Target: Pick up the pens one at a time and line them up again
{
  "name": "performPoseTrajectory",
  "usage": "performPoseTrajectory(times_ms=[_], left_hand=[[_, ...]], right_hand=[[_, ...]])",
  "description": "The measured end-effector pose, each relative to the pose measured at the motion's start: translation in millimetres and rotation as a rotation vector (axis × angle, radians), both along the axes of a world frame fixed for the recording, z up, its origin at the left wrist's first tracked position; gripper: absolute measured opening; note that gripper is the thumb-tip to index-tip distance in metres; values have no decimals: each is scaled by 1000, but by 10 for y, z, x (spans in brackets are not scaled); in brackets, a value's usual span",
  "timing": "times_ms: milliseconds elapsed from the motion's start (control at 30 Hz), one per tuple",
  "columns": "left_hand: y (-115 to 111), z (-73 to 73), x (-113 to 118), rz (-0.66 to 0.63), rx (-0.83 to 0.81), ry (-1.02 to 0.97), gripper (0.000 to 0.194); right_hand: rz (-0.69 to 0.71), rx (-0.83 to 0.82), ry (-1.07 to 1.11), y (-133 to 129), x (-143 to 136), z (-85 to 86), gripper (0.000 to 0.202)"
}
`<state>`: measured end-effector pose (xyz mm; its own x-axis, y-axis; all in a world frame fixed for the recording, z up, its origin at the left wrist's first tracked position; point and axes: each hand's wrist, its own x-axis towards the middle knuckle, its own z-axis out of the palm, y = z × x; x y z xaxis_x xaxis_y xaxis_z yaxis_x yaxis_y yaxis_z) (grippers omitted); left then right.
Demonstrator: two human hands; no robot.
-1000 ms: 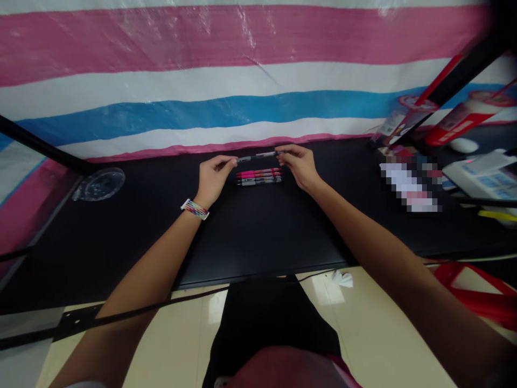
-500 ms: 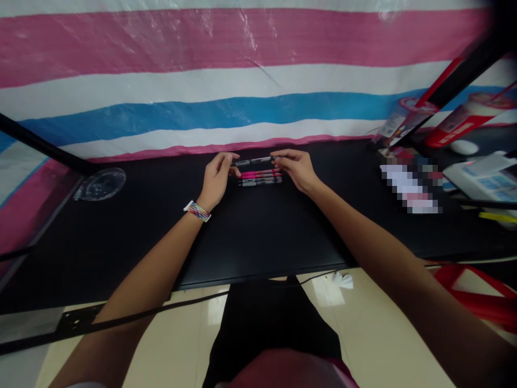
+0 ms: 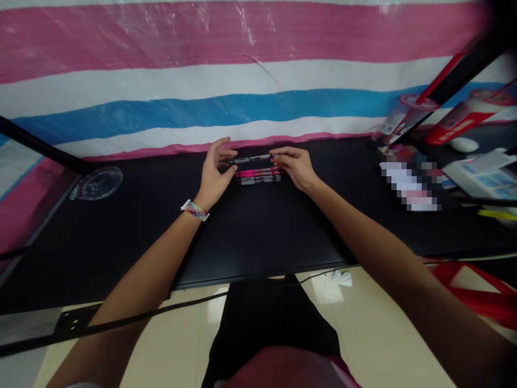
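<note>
Row of pens [image 3: 258,177] lined up, dark pen [image 3: 253,159] apart from it.
The right hand [image 3: 297,170] pinches the dark pen's right end just beyond the row; the left hand [image 3: 213,180] has thumb and fingers spread at the other end, contact unclear. The row looks settled, only this pen unplaced. The desk [image 3: 262,231] gives room towards its front edge; the striped sheet [image 3: 161,114] bounds the far side.
</note>
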<state>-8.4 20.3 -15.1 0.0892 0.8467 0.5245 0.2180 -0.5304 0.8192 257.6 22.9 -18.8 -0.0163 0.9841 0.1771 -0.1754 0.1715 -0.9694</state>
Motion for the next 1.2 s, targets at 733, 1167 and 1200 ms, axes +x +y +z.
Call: performPoseTrajectory(times_ms=[733,1167,1200], left_hand=[[-46,30,-16,28,-14,58,24],[18,-17,-20,8,-17,-168,19],[18,-21,-16,6,-24,-172,19]], right_hand=[[-8,-57,-6,-30,-18,54,20],[343,-203,196,-154,-53,229,50],[338,-191,193,-147,-54,217,48]])
